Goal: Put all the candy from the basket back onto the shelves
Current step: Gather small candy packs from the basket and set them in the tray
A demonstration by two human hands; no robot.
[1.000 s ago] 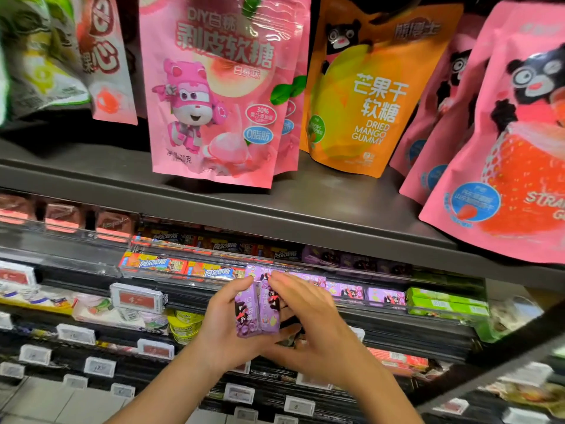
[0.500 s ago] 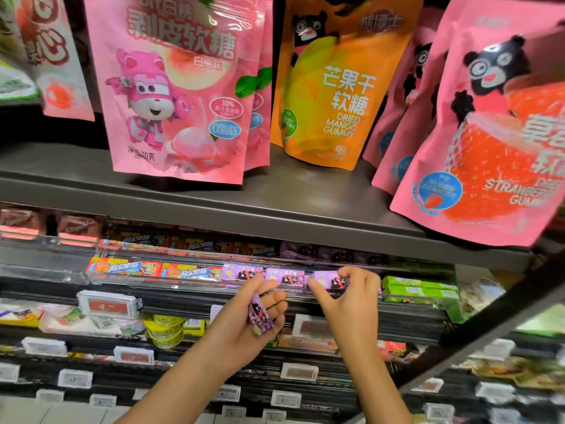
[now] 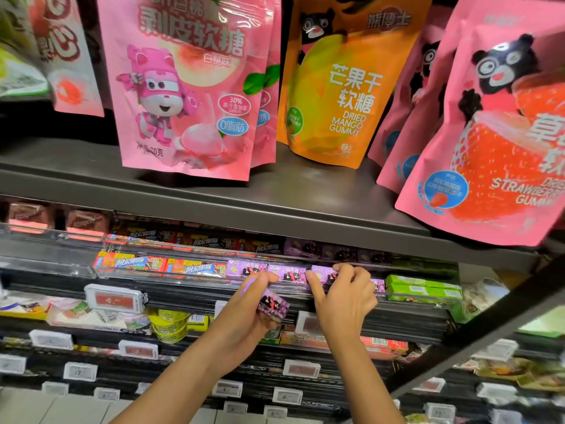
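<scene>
My left hand (image 3: 249, 313) grips a small purple candy box (image 3: 273, 305) just below the middle shelf's clear front rail (image 3: 189, 278). My right hand (image 3: 342, 296) pinches another purple candy box (image 3: 324, 273) that sits in the row of purple boxes (image 3: 266, 269) on that shelf. The row lies between orange candy packs (image 3: 162, 265) on the left and green boxes (image 3: 423, 289) on the right. The basket is out of view.
Big pink gummy bags (image 3: 189, 87), an orange mango gummy bag (image 3: 342, 81) and pink strawberry bags (image 3: 495, 133) hang over the grey upper shelf (image 3: 244, 206). Price tags (image 3: 114, 298) and yellow tins (image 3: 169, 324) line the lower shelves. A dark diagonal bar (image 3: 477, 328) crosses at right.
My hands split apart: the right hand carried one purple box up to the shelf row, while the left hand kept the other box and stayed just below the rail.
</scene>
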